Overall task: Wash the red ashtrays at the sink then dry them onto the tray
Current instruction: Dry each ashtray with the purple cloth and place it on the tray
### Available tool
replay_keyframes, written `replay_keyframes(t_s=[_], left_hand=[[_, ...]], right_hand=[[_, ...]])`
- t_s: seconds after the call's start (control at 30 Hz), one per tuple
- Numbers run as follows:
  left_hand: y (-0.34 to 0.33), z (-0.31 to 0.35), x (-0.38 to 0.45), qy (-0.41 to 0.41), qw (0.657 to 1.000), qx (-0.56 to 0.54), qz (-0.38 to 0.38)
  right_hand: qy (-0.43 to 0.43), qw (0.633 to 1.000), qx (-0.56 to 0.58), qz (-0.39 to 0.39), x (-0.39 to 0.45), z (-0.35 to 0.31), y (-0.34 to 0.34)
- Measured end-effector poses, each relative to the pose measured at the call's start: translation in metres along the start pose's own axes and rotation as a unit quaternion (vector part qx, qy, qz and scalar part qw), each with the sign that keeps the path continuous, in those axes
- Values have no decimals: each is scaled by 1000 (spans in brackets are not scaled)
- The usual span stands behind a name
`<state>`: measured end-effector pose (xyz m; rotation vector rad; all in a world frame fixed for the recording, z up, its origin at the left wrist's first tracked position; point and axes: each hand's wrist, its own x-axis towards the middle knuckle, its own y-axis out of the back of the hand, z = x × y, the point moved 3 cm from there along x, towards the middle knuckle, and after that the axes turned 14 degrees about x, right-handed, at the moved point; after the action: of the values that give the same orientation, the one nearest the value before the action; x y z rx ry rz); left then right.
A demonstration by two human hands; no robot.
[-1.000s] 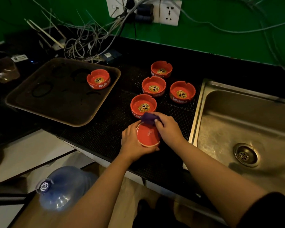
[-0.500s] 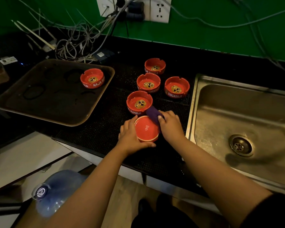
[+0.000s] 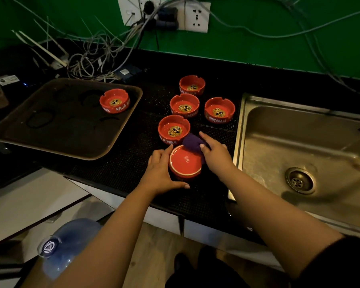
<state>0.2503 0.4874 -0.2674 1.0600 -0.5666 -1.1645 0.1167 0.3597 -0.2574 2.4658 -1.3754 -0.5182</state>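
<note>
Item: red ashtray, inverted [image 3: 185, 162], base uppermost, standing on the black tabletop [image 3: 121, 169] at its front edge, just before the "RIMBA" ashtray [image 3: 173, 129]. Left hand [image 3: 161, 171] curled round its left wall, fingers and thumb grasping the rim. Right hand [image 3: 215, 153] clenched on a purple cloth [image 3: 192, 143], forefinger extended. Change over the last second: the cloth, formerly bunched at the far rim of the base, travelled to the upper right edge and partly down the side wall; the ashtray itself went from raised in the grip to seated on the mat. Judged: base wiped, wall in progress, drying of this piece nearly complete, transfer to tray next. Tray [image 3: 19, 129], left, bore one dried ashtray [image 3: 114, 100] at its far right corner. Three further ashtrays [image 3: 192, 85] [image 3: 184, 106] [image 3: 219, 110] waited upright between tray and sink [image 3: 299, 142]; sink showed no water.
</note>
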Motion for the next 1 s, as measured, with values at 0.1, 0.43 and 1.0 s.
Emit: replay_keyframes(t_s=[0.1, 0.43, 1.0], left_hand=[[1, 3, 9, -52, 998, -17, -7], [-3, 21, 12, 21, 997, 61, 34], [13, 45, 14, 42, 937, -345, 9]], right_hand=[[6, 998, 6, 67, -22, 6, -5], [-26, 993, 45, 104, -29, 8, -10], [184, 972, 112, 90, -45, -45, 18]])
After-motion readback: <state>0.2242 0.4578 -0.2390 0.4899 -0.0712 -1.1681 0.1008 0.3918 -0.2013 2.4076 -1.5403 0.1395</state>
